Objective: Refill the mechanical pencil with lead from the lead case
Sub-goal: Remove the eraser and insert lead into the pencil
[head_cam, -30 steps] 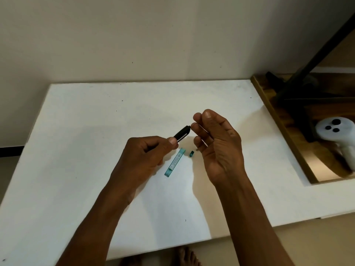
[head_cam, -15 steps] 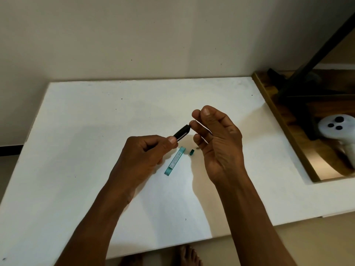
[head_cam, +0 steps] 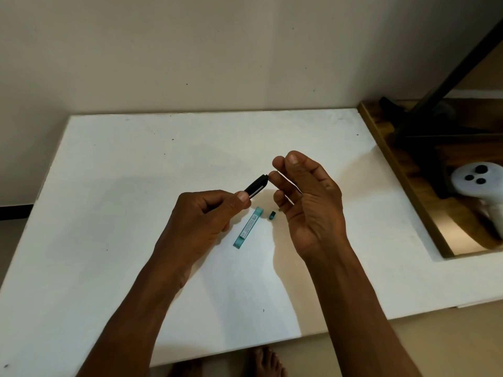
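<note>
Little had shifted since the previous half second: both hands remained raised over the white table point(head_cam: 114, 186). Left hand point(head_cam: 202, 221) was clenched around the mechanical pencil point(head_cam: 256, 185), open end angled toward the right hand point(head_cam: 307, 202), whose fingertips point(head_cam: 275, 177) touched that end; whether they pinched a lead could not be resolved. Lead case point(head_cam: 248, 227) and its cap point(head_cam: 272, 215) lay below, uncapped. Probable faults: misalignment snapping the lead, or a knock spilling the case.

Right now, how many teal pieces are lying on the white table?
2: the long lead case between the hands, and its small cap just right of the case's far end. Hands might hide more.
</note>
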